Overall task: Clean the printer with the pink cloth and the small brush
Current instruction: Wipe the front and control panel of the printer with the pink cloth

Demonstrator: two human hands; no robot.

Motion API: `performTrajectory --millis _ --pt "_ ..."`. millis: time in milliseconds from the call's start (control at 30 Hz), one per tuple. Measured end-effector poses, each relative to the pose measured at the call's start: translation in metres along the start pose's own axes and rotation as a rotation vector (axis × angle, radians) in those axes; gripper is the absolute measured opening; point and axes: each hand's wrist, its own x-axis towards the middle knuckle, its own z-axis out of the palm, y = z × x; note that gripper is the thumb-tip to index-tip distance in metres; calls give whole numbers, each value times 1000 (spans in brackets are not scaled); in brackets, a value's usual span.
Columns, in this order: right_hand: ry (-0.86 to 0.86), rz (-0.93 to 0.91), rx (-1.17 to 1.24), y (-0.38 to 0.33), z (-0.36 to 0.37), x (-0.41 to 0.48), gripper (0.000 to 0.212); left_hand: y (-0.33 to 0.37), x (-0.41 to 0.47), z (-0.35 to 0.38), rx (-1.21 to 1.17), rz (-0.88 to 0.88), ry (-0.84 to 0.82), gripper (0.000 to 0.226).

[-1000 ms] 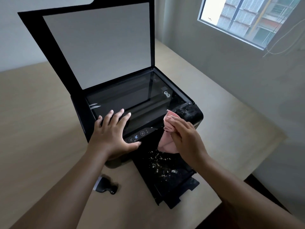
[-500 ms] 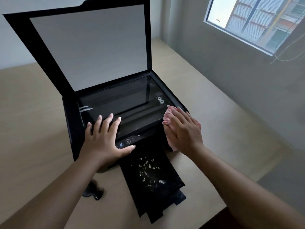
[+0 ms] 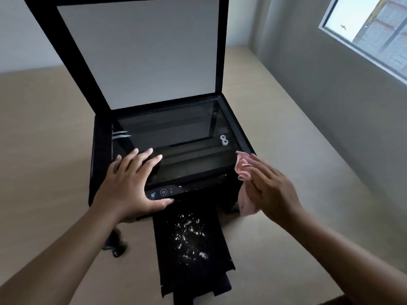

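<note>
A black printer (image 3: 101, 164) stands on the table with its scanner lid (image 3: 141, 49) raised upright. My left hand (image 3: 130, 183) lies flat, fingers spread, on the front left of the scanner glass and control panel. My right hand (image 3: 271, 188) presses the pink cloth (image 3: 243, 170) against the printer's front right corner; part of the cloth hangs below the palm. White crumbs are scattered on the pulled-out output tray (image 3: 191, 260). The small black brush (image 3: 115, 244) lies on the table to the left of the tray, partly hidden by my left forearm.
The beige table (image 3: 286, 133) runs to a wall on the right; its front right edge (image 3: 343, 296) is close to the tray. A window (image 3: 370, 31) sits in the right wall. A small white figure-eight piece (image 3: 224, 140) lies on the glass.
My right hand and the pink cloth have slid from the front control area to the printer's right corner and side. The view has shifted; my left hand stays put.
</note>
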Motion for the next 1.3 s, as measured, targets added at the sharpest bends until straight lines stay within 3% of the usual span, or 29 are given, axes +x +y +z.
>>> performTrajectory --millis 100,267,400,600,833,1000,1100,1233,1300 --pt "107 143 0 -24 16 7 25 -1 1 -1 3 1 -4 109" --pt "-79 -190 9 -6 -4 5 33 -1 0 0 11 0 -23 108" --pt "-92 -199 -61 -14 -10 16 29 0 -1 -1 16 -6 -15 107" --pt "-130 -354 -144 -7 -24 29 22 1 0 -2 14 -13 -7 106" --pt "-89 -124 -152 -25 -7 22 17 0 -2 -1 -1 -16 0 107" --pt "-26 -129 -138 -26 0 22 14 0 -2 0 -3 -14 5 106" --pt "28 -26 -102 -10 -2 20 14 1 0 -1 -1 -12 8 107" --pt "22 73 -52 -43 16 14 29 -2 -2 -1 -3 -11 8 107" --pt "-30 -3 -9 -67 26 17 33 -3 -1 -1 4 -9 6 107"
